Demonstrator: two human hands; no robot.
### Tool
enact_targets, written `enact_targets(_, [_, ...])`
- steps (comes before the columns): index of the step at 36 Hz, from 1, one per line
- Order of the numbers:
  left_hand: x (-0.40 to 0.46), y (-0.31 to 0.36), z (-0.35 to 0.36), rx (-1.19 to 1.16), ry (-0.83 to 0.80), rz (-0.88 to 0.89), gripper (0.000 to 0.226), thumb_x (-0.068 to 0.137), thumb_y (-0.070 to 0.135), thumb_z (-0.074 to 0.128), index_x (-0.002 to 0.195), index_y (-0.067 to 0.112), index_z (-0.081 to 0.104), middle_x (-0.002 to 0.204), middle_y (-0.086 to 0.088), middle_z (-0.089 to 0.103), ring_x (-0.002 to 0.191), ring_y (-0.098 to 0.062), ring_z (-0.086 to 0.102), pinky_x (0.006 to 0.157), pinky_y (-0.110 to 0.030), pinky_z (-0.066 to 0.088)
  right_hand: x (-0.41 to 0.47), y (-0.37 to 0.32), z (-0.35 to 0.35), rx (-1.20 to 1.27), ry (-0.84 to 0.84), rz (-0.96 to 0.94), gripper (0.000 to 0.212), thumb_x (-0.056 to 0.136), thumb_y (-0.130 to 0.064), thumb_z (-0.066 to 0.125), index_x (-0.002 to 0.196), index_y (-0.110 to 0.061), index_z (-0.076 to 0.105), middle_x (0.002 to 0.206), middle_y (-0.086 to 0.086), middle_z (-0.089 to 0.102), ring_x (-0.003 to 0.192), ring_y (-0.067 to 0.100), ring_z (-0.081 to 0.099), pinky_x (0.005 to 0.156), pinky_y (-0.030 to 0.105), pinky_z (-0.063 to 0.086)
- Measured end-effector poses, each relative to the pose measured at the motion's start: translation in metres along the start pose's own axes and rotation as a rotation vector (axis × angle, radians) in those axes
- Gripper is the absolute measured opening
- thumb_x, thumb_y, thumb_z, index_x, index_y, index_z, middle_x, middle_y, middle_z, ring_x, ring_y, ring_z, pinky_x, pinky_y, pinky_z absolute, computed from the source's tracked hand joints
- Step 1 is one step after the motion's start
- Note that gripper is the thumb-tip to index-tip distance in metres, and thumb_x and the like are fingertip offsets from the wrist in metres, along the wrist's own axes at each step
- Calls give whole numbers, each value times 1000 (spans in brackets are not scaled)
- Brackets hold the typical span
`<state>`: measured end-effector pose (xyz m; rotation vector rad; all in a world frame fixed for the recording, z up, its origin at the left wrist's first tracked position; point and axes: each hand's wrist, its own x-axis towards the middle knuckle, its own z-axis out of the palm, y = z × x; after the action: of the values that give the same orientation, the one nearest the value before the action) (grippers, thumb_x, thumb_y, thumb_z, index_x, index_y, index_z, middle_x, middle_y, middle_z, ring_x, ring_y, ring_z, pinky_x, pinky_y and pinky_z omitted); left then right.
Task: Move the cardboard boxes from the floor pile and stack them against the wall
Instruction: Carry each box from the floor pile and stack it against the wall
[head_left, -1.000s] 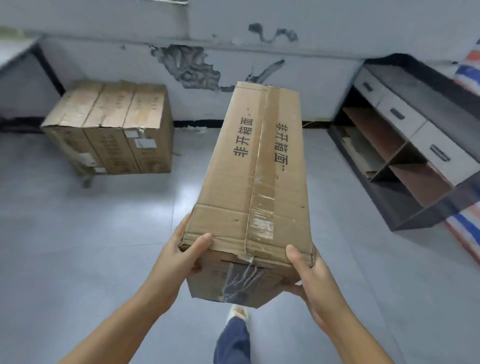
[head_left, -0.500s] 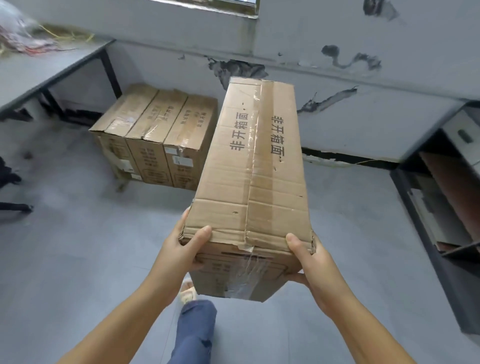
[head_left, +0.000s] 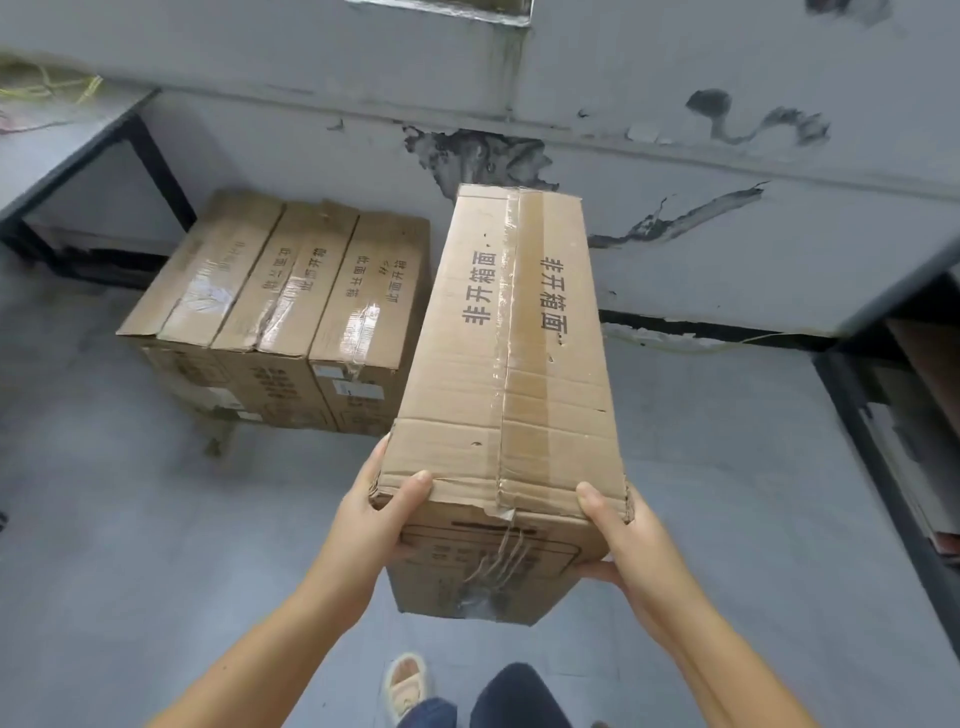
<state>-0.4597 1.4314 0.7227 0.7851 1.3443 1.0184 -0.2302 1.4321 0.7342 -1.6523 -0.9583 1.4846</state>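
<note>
The carried box (head_left: 511, 358) is off the floor, gripped at its near end by the left hand (head_left: 371, 514) and right hand (head_left: 621, 540), thumbs on top, fingers probably curled underneath, though hidden. Over the last second the stacked boxes (head_left: 291, 312) against the wall (head_left: 675, 249), ahead-left of the hands, have drawn much closer, so set-down looks near. A table (head_left: 67, 140) stands farther left.

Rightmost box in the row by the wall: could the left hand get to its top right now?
Probably not: the left hand and right hand both grip the carried box, though nothing lies on the rightmost box.
</note>
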Motion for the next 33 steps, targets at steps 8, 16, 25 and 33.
enact_targets(8, [124,13,11,30,40,-67,36,94,27,58,108,59,49,94,25,70,83,3,67,67,-31,53,130,-29,4,-29,-27,61,28,93,-33,56,121,-33,55,104,-14,72,98,11,67,87,53,54])
enact_targets(16, [256,8,27,30,120,-152,38,95,26,56,115,57,47,95,26,69,87,0,66,63,-27,53,277,-43,6,-75,-117,99,55,74,-49,59,127,-35,51,110,-18,69,107,8,64,96,47,50])
enact_targets(25, [401,-39,16,17,173,-214,38,94,26,57,110,60,48,94,24,70,96,-7,62,74,-36,55,432,-5,32,-70,-118,145,58,73,-49,61,128,-34,50,108,-21,69,103,2,64,99,51,47])
enact_targets(33, [476,-124,-17,57,178,-242,53,91,28,61,136,49,41,111,22,66,100,0,64,79,-30,54,504,85,71,-5,-61,96,47,92,-30,60,134,-41,43,120,-18,65,117,8,58,106,51,41])
